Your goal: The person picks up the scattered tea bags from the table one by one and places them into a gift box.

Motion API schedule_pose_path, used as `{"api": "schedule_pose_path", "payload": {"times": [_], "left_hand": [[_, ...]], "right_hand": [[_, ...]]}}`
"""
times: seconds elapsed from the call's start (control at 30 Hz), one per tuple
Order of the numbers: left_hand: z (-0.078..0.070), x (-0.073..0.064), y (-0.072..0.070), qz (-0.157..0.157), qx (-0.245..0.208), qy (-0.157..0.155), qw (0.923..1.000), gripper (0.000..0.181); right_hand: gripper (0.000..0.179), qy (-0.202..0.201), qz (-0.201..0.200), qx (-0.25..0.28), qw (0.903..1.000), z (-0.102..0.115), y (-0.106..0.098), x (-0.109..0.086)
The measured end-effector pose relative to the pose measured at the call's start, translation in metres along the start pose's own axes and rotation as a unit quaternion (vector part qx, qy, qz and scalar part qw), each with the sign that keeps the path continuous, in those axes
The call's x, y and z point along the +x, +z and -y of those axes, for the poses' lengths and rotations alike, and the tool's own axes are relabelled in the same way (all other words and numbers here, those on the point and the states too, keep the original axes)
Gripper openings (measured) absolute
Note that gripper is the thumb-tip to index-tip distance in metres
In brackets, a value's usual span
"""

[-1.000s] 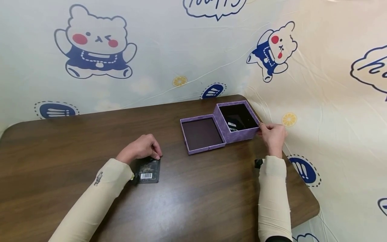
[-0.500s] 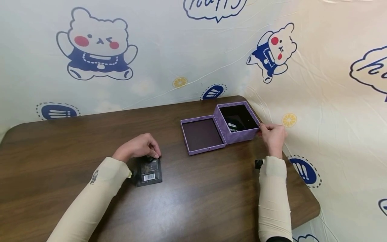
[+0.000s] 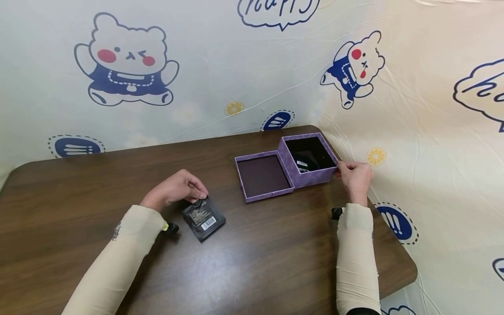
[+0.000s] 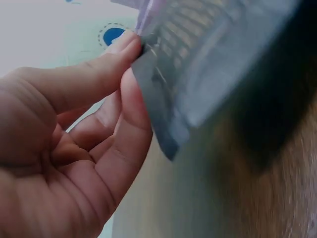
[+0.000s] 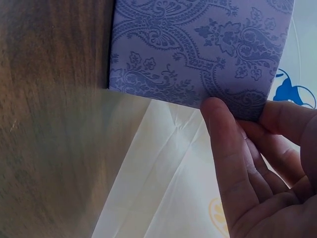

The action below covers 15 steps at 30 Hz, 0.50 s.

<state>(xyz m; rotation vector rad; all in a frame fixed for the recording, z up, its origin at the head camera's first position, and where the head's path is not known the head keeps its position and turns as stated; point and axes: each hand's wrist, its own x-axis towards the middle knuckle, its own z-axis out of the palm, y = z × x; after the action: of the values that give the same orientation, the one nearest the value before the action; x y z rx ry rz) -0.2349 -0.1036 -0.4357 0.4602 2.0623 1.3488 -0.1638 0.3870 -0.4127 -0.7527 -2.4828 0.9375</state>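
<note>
My left hand [image 3: 177,189] pinches the top edge of a flat black sachet [image 3: 204,218] between thumb and index finger. Pale small print and a white barcode show on the sachet's face. Seen from the left wrist, the sachet [image 4: 218,54] tilts above the wood, its free end pointing away from the palm. At the table's right edge, my right hand [image 3: 356,178] grips the near right corner of a purple box [image 3: 315,176]. Dark paisley patterning covers the box wall [image 5: 193,49] in the right wrist view. Inside the open box lies a dark item with a white barcode label [image 3: 302,163].
The box's lid [image 3: 264,175], dark inside with a purple rim, lies folded open to the left of the box. Both rest on a brown wooden table [image 3: 267,262]. A printed cloth with cartoon bears [image 3: 130,65] hangs behind and to the right.
The sachet has come up at the pinched edge and swung so its barcode end points to the lower right. My left hand has shifted slightly up and left. My right hand stays at the box.
</note>
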Motion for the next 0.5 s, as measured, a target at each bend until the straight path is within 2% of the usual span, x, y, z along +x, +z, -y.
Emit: {"api": "schedule_pose_path", "payload": {"times": [0.2,0.33,0.5], "left_hand": [[-0.004,0.007,0.004,-0.039,-0.086,-0.002,0.9956,0.022],[-0.015,0.013,0.008,-0.069,-0.147,0.008,0.9867,0.025],[-0.034,0.020,0.013,-0.108,-0.193,0.004,0.9751,0.027]], "right_hand": [[0.035,-0.004,0.008,0.005,0.9999,0.001,0.000,0.001],[0.035,-0.005,0.010,0.006,0.9999,0.000,0.000,0.001],[0.035,-0.006,0.008,0.008,0.9999,-0.001,0.000,0.001]]}}
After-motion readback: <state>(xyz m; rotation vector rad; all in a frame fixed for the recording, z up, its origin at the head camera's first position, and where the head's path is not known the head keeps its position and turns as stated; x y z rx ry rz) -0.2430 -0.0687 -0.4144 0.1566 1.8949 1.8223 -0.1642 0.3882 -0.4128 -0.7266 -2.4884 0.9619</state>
